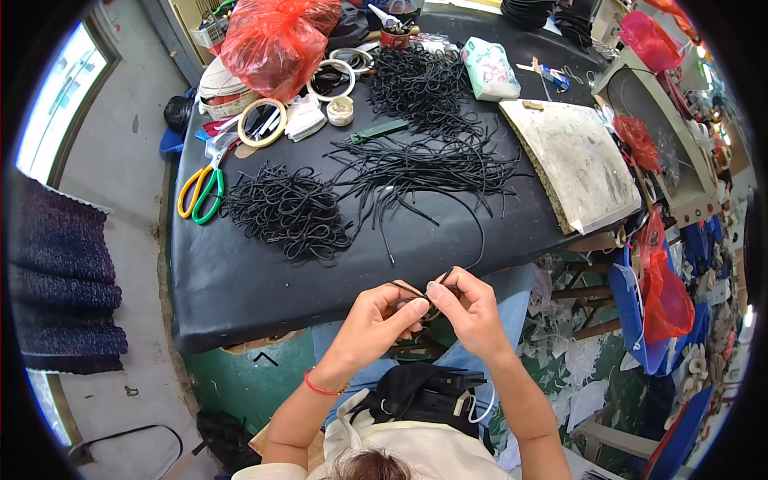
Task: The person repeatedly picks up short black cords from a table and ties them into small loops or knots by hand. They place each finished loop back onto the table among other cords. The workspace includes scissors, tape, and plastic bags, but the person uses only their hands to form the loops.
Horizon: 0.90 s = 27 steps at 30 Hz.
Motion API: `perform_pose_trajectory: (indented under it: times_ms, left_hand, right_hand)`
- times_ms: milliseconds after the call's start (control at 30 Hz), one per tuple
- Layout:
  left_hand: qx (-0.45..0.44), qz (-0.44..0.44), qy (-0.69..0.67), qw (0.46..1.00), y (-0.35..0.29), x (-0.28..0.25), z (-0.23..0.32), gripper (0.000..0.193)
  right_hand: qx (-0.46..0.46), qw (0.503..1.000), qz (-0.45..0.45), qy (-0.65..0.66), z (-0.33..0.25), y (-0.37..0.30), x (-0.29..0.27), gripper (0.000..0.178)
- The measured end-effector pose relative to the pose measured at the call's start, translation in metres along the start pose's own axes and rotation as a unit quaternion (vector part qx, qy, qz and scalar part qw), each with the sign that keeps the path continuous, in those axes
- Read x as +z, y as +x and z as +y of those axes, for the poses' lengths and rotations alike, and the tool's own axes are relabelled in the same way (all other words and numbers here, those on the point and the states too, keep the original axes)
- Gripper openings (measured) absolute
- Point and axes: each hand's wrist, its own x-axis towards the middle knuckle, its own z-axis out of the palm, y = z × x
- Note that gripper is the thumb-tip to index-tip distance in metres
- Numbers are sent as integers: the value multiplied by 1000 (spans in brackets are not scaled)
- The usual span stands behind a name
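My left hand (390,320) and my right hand (466,310) meet just off the table's front edge, above my lap. Both are closed, thumb against fingers, on one thin black cord (482,240). A length of it arcs up from my right hand toward the table, and part is looped between the hands. How the loop runs inside the fingers is hidden. Beyond my hands lies a spread of loose straight black cords (432,168). To its left sits a heap of looped black cords (288,212), and another tangled heap (420,84) lies farther back.
Scissors with yellow and green handles (204,192) lie at the table's left edge. Tape rolls (262,122), a red plastic bag (276,44) and a tissue pack (490,70) stand at the back. A worn pale board (572,160) covers the right side. The black table (232,296) ends before my lap.
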Motion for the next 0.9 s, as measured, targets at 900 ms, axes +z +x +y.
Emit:
perform_pose_trajectory:
  times_ms: [900]
  left_hand:
    - [7, 72, -113, 991, 10, -18, 2, 54]
  right_hand:
    - [155, 985, 16, 75, 20, 13, -2, 49]
